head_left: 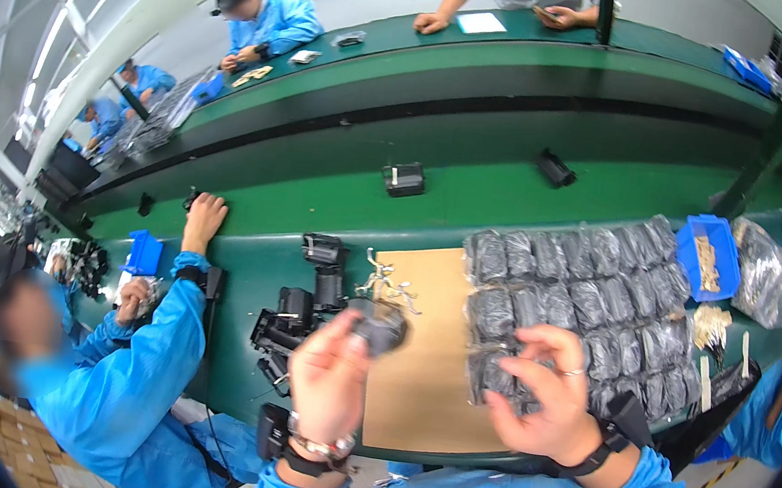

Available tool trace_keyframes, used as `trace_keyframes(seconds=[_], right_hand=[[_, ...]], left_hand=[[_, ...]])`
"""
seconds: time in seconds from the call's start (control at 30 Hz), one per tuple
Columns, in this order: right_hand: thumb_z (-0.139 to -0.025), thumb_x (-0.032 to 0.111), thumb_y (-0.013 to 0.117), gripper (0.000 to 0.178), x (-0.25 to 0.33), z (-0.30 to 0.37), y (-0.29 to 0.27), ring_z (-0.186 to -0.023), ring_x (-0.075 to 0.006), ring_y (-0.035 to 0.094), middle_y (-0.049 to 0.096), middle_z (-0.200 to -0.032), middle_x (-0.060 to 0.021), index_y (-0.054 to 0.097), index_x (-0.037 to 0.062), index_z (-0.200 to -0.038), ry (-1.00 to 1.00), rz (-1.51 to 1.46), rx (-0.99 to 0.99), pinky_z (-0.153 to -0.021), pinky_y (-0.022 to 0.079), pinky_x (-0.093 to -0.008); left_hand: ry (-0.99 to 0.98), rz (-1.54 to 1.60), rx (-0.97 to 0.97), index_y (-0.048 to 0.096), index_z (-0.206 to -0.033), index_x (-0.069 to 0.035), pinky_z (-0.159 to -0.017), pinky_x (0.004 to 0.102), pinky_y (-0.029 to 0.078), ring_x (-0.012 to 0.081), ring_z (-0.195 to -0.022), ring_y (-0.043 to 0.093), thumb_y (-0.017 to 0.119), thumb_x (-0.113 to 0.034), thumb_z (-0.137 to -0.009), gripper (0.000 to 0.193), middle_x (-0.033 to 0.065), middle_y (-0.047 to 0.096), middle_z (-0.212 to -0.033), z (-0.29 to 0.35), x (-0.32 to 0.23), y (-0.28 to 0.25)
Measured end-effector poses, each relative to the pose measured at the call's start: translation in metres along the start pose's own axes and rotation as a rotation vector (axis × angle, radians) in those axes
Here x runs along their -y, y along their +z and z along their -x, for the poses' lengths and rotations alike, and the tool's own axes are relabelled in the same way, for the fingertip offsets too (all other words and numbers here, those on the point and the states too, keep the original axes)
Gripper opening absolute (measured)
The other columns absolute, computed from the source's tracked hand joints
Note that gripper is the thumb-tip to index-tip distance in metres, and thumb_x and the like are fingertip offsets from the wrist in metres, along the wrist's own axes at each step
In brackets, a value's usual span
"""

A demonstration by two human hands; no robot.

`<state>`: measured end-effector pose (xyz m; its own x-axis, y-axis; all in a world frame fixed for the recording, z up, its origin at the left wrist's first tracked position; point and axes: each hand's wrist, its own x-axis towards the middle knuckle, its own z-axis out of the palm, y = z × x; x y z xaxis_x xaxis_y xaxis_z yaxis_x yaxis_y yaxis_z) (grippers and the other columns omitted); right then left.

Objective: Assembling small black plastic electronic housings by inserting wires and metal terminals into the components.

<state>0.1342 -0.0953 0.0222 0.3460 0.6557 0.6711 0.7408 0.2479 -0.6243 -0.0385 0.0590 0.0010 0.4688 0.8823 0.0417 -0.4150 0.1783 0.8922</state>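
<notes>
My left hand (pixel 325 382) is closed around a small dark, rounded part (pixel 384 330), blurred and held up over the left edge of a brown cardboard sheet (pixel 422 386). Fingers curved and apart, my right hand (pixel 550 388) is over the near-left part of several rows of black parts wrapped in clear plastic (pixel 585 304); nothing shows between its fingers. Pale, bent small pieces (pixel 388 281) lie at the sheet's far-left corner. To the left of my left hand, loose black housings (pixel 296 309) are piled on the green table.
Blue bins (pixel 708 256) and a clear plastic bag (pixel 764 278) stand at the right. Two black housings (pixel 404 179) rest on the green belt ahead. At my left, a co-worker in blue (pixel 133 368) reaches onto the belt. Other people work across it.
</notes>
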Motion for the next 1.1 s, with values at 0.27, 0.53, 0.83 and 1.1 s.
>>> trace_keyframes(seconds=[0.27, 0.53, 0.83, 1.1], right_hand=[[-0.066, 0.000, 0.066, 0.029, -0.012, 0.015, -0.019, -0.085, -0.0246, 0.054, 0.052, -0.107, -0.0191, 0.058, -0.0005, -0.094, 0.133, 0.027, -0.035, -0.073, 0.046, -0.0324], [-0.069, -0.002, 0.063, 0.025, -0.021, 0.023, -0.023, -0.076, -0.0218, 0.057, 0.056, -0.097, -0.0160, 0.057, -0.0021, -0.093, 0.248, 0.028, -0.006, -0.066, 0.048, -0.0294], [-0.069, -0.004, 0.062, 0.026, -0.026, 0.018, -0.024, -0.072, -0.0200, 0.057, 0.056, -0.096, -0.0153, 0.057, -0.0027, -0.095, 0.266, 0.071, -0.015, -0.062, 0.048, -0.0285], [-0.069, -0.003, 0.065, 0.024, -0.021, 0.004, -0.008, -0.076, -0.0236, 0.061, 0.059, -0.096, -0.0151, 0.059, -0.0027, -0.092, 0.240, -0.001, 0.069, -0.066, 0.050, -0.0294]], left_hand=[[-0.001, 0.137, -0.163, 0.041, -0.123, 0.004, -0.092, 0.0418, 0.044, 0.0284, -0.106, 0.055, 0.054, -0.004, -0.089, 0.037, 0.0153, 0.055, -0.114, -0.195, -0.035, -0.128], [-0.081, 0.151, -0.442, 0.032, -0.134, 0.001, -0.102, 0.0478, 0.031, 0.0339, -0.118, 0.046, 0.052, -0.005, -0.090, 0.048, 0.0182, 0.048, -0.124, -0.282, 0.015, -0.186], [-0.249, -0.069, -0.462, 0.034, -0.134, -0.004, -0.107, 0.0480, 0.020, 0.0275, -0.123, 0.041, 0.052, -0.018, -0.091, 0.049, 0.0132, 0.036, -0.141, -0.280, 0.008, -0.168], [0.042, 0.096, -0.394, 0.042, -0.127, -0.010, -0.103, 0.0433, 0.023, 0.0234, -0.116, 0.039, 0.054, -0.011, -0.085, 0.044, 0.0052, 0.043, -0.124, -0.195, -0.091, -0.071]])
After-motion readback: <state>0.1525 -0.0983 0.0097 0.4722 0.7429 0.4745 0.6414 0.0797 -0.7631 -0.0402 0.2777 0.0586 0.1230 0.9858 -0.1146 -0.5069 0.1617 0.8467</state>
